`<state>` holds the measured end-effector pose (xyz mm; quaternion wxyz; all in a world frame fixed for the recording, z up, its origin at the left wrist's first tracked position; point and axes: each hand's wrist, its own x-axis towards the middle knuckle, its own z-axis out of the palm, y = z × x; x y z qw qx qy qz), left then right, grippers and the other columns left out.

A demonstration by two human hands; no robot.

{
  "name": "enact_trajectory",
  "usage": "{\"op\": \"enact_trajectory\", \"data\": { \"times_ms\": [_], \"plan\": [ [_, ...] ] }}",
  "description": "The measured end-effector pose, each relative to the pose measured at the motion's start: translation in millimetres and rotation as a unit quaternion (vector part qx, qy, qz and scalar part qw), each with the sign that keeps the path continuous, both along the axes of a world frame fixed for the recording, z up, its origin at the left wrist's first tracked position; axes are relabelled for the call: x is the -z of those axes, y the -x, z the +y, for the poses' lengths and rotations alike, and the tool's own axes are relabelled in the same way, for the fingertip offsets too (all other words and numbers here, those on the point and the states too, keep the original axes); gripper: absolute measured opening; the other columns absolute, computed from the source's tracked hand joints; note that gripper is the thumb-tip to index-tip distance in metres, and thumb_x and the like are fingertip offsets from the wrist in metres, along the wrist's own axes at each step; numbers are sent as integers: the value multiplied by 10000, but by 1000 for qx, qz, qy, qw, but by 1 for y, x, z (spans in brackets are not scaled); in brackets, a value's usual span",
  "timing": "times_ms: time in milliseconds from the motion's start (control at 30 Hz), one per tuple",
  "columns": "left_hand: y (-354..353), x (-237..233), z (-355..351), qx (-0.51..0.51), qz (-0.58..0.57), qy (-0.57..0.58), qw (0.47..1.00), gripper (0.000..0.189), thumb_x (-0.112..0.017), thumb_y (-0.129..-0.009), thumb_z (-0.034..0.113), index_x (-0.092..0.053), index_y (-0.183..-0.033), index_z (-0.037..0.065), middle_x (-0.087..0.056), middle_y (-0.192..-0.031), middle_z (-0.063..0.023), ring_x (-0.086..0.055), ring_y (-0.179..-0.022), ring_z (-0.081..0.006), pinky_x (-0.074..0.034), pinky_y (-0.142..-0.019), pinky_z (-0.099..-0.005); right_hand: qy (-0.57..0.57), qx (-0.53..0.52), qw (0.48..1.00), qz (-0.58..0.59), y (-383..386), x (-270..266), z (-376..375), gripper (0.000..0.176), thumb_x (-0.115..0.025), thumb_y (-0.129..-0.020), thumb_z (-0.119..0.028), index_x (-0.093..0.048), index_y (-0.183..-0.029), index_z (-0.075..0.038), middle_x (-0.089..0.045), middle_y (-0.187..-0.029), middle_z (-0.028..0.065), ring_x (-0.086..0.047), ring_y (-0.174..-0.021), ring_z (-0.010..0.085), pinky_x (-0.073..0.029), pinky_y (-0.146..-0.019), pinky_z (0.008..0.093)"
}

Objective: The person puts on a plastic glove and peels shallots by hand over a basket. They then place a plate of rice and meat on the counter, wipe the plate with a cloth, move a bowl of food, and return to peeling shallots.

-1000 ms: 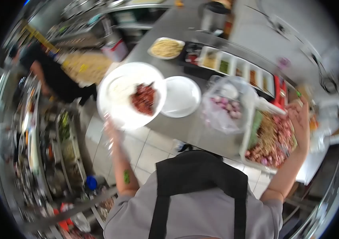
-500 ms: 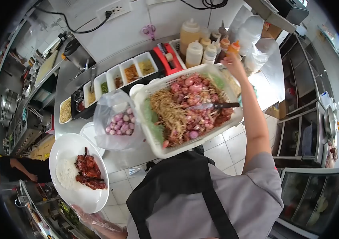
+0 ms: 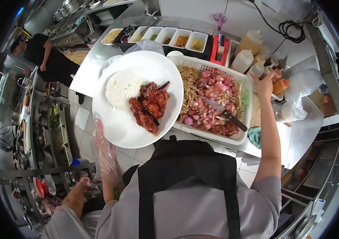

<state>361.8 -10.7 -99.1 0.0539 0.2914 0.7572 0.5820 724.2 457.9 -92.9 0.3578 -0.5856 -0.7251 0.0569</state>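
The steel counter [image 3: 85,71] carries a dish [image 3: 112,36] of pale food, a black rack [image 3: 207,51] of tubs [image 3: 182,38], a mostly hidden clear bag [image 3: 143,46], a red holder [image 3: 215,47], bottles [image 3: 242,61] in a white tray [image 3: 277,96], and a white basket [image 3: 239,138]. A green cloth [image 3: 254,137] lies just beside the basket.

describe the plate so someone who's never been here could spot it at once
Start at the steel counter, then find the white, perforated basket with a knife in it. Left of that in the view, the person's left hand, in clear plastic, holds up a big round plate. It alone carries white rice beside glossy red-brown pieces.
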Motion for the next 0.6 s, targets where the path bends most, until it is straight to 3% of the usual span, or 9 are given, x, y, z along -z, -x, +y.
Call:
{"op": "enact_trajectory", "data": {
  "times_ms": [33,67,100,167,233,300,367,433,600],
  "plan": [
    [-16,-12,12,1,-1,-9,1000,540,-520,-895,394,-446,-1220,-31,-550,-1136,-140,-574,-973,-224,-482,-818,-347,-49,-8,999,5,-2,-14,-3,818,-731,-687,-395,-290,-1250,3,-606,-909,220,-599,-830,387,-473,-725,422],
    [-40,-38,27,-8,-198,-122,973,536,-499,-906,390,-433,-1229,-32,-547,-1140,-145,-576,-977,-226,-485,-828,-352,-97,-18,995,10,0,-28,-5,760,-721,-711,-363,-321,-1236,14,-605,-875,201,-605,-794,364,-478,-712,410],
    [-56,-53,35,-15,-384,-223,896,533,-479,-916,387,-421,-1237,-34,-545,-1144,-150,-577,-981,-228,-488,-837,-357,-100,-19,995,9,5,-42,-5,760,-721,-711,-363,-321,-1236,14,-605,-875,201,-605,-794,364,-478,-712,410],
    [-64,-55,33,-35,-380,-206,901,545,-472,-917,396,-416,-1242,-38,-542,-1147,-155,-572,-995,-232,-483,-845,-361,-202,-99,968,113,28,-69,-1,585,-689,-763,-243,-395,-1209,-5,-589,-836,116,-605,-757,218,-475,-686,326],
    [-67,-56,30,-53,-372,-190,907,558,-466,-917,406,-411,-1247,-41,-540,-1150,-160,-566,-1009,-236,-478,-852,-364,-129,-189,965,128,71,-96,-8,482,-641,-789,-156,-413,-1199,-46,-603,-835,100,-604,-748,218,-477,-671,343],
    [-68,-51,26,-70,-369,-216,901,580,-456,-917,421,-405,-1247,-54,-541,-1153,-163,-566,-1011,-251,-471,-861,-370,-16,-299,949,101,130,-101,-3,449,-621,-785,-131,-425,-1187,-88,-612,-804,98,-607,-741,229,-478,-659,352],
    [-69,-49,22,-95,-366,-215,900,607,-466,-909,434,-386,-1258,-56,-531,-1165,-167,-560,-1015,-258,-468,-859,-372,-29,-355,934,-3,191,-82,9,426,-576,-770,-70,-438,-1172,-96,-621,-785,152,-616,-740,310,-477,-654,395],
    [-67,-46,17,-119,-361,-219,899,634,-476,-901,448,-367,-1268,-57,-521,-1176,-171,-555,-1019,-265,-466,-857,-373,1,-449,894,-13,252,-44,36,464,-566,-759,-57,-424,-1199,-97,-624,-802,173,-612,-772,345,-476,-671,415],
    [-59,-50,12,-157,-330,-228,902,688,-468,-885,503,-371,-1269,-61,-513,-1195,-166,-548,-1035,-269,-454,-862,-370,-19,-443,873,-203,333,13,80,473,-456,-802,-26,-390,-1265,-100,-593,-1002,249,-574,-937,395,-457,-785,462]
  ]
}}
